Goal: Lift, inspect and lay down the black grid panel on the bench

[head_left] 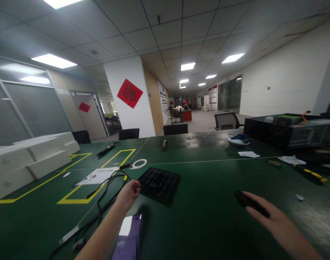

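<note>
My left hand (pixel 130 192) is closed, its fingertips at the left edge of a black gridded tray (pixel 160 183). What those fingers pinch, if anything, is hidden. To the right, my right hand (pixel 273 213) grips a dark elongated object with a rounded end (pixel 250 203) above the green table; its exact kind is unclear. A purple flat item (pixel 127 242) lies below my left wrist. Black cables (pixel 105 202) run along the left side of my left forearm.
White foam blocks (pixel 48 155) are stacked at the left. A white tape roll (pixel 139 164) and a printed sheet (pixel 97 176) lie beyond my left hand. An open black computer case (pixel 268 131) stands at the right, with a yellow-black tool (pixel 311 174) before it.
</note>
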A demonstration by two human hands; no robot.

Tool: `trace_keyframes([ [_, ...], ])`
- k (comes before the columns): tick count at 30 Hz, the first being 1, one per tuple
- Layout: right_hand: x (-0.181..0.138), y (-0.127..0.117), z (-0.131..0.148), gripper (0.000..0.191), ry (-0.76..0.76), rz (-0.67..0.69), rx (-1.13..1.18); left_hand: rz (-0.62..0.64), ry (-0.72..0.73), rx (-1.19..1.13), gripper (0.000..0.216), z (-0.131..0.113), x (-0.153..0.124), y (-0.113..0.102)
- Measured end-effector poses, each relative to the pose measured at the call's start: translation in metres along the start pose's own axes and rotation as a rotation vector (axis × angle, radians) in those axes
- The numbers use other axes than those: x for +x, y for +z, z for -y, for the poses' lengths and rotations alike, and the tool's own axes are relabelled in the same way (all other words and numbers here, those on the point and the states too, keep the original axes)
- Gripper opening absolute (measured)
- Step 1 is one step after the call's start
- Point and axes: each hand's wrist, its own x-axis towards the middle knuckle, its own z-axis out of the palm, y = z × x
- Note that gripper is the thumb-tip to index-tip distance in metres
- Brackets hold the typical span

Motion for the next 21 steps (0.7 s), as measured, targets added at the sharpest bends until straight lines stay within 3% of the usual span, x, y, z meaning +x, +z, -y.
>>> trace_keyframes([
  [3, -0.01, 0.051, 0.033, 0.07, 0.107, 0.27, 0.24, 0.024, 0.042, 0.172, 0.016, -0.013, 0.009, 0.029],
  [7, -0.019, 0.092, 0.02, 0.068, 0.022, 0.464, 0.33, 0.051, 0.058, 0.427, 0.02, -0.021, 0.019, 0.049],
  [10, -0.023, 0.1, 0.014, 0.06, -0.146, 0.454, 0.285, 0.094, 0.062, 0.547, 0.019, -0.025, 0.023, 0.053],
  [14, -0.024, 0.099, 0.02, 0.058, -0.144, 0.448, 0.283, 0.117, 0.109, 0.597, 0.02, -0.033, 0.014, 0.056],
  [18, -0.023, 0.101, 0.02, 0.057, -0.146, 0.43, 0.306, 0.155, 0.224, 0.529, 0.026, -0.042, -0.021, 0.074],
  [21, -0.021, 0.106, 0.014, 0.055, -0.182, 0.377, 0.365, 0.275, 0.369, 0.34, 0.028, -0.045, -0.064, 0.094],
])
